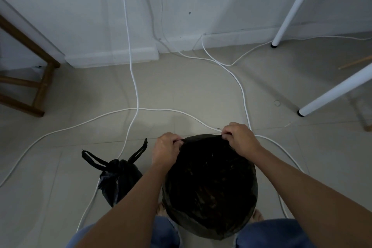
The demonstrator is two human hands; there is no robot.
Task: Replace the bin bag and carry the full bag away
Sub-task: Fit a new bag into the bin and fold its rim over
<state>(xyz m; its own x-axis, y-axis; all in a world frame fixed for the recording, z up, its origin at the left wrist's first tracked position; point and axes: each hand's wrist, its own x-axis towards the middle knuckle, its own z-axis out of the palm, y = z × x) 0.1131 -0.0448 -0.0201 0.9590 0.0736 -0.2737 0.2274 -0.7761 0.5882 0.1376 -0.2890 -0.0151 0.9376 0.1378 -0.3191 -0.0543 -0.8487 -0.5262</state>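
Note:
A round bin (209,225) stands on the floor between my knees, lined with a fresh black bag (210,183) stretched over its mouth. My left hand (166,150) pinches the bag's edge at the far left of the rim. My right hand (240,137) pinches the edge at the far right of the rim. To the left of the bin the full black bag (118,179) sits on the floor, tied at the top, its two loop handles sticking up. My left forearm passes just beside it.
White cables (136,90) trail across the tiled floor around the bin and under the full bag. A wooden stool frame (43,84) stands at the left. Two white table legs (334,90) are at the right. The wall and skirting lie ahead.

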